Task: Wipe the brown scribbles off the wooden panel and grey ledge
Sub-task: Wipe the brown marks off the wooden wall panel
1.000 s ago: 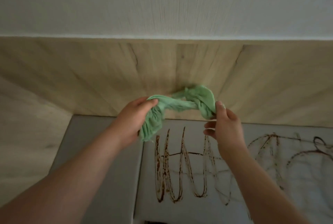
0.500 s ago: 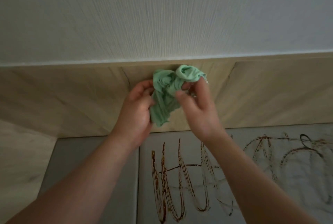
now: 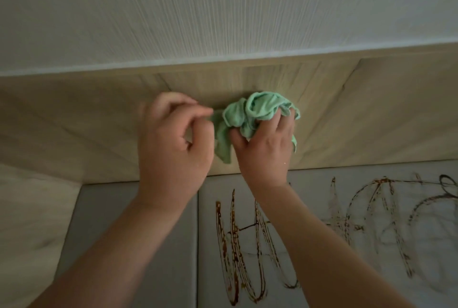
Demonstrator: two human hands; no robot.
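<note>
A crumpled green cloth (image 3: 250,116) lies bunched against the wooden panel (image 3: 359,114). My right hand (image 3: 265,149) grips it, fingers curled over the wad and pressing it to the wood. My left hand (image 3: 173,144) is just left of the cloth, thumb and fingers drawn together at its left edge; whether they pinch the fabric is blurred. No scribbles show on the visible part of the panel. Below, the grey ledge (image 3: 138,233) carries thick brown scribbles (image 3: 238,258) in zigzags, with thinner loops (image 3: 386,221) further right.
A white textured wall (image 3: 223,10) rises above the panel. A second wooden surface (image 3: 32,221) borders the ledge on the left. A seam (image 3: 197,245) splits the ledge into two sections.
The cloth went from stretched between both hands to bunched under my right hand against the panel. My left hand has slid off to the cloth's left edge. The view tilted up.
</note>
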